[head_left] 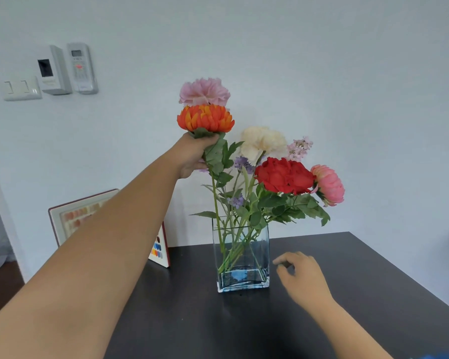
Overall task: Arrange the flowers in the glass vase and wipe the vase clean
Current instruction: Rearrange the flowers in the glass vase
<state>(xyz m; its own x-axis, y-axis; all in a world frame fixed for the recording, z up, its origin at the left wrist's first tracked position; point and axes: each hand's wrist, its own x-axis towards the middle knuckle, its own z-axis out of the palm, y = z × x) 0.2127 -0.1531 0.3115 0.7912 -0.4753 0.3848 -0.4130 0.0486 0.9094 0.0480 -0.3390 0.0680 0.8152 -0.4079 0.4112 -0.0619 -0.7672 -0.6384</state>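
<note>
A square glass vase (241,257) stands on the dark table (360,294), a little water at its bottom and several green stems inside. Above it spread a cream flower (262,141), a red flower (283,174), a pink flower (328,185) and small purple sprigs (241,164). My left hand (192,156) is raised at the upper left of the bunch, closed around the stem just under an orange flower (205,119); a pale pink flower (204,92) sits right above it. My right hand (301,275) hovers low beside the vase's right wall, fingers loosely curled, holding nothing.
A framed colour-swatch picture (161,250) leans against the white wall behind my left forearm, at the table's back left. A wall switch (21,88), a white box and a remote in a holder (81,68) hang on the wall at upper left. The table's right edge runs diagonally.
</note>
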